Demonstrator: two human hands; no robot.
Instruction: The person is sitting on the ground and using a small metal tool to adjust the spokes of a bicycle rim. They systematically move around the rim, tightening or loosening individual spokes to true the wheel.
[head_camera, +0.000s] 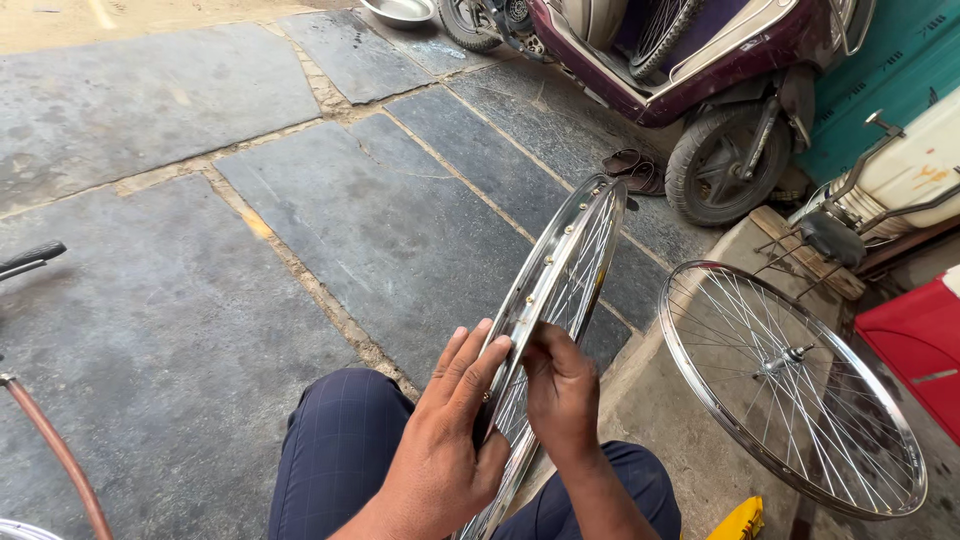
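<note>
Both hands grip an upright spoked chrome bicycle wheel rim (560, 290) over the knees: left hand (445, 440) flat against its side, right hand (560, 395) pinching its edge. Right, another spoked wheel (790, 390) leans on a concrete step (660, 420); beyond, a maroon scooter (700, 80).

Large grey stone slabs (200, 260) are making up the floor, with sandy joints running between them. A maroon scooter (700, 70) is standing on the slabs at the top right, a pair of brown sandals (632, 168) lying just beside its tyre. A steel bowl (398, 11) is sitting at the top edge. A spoked wheel (790, 385) is resting on the raised concrete step (660, 410).
</note>
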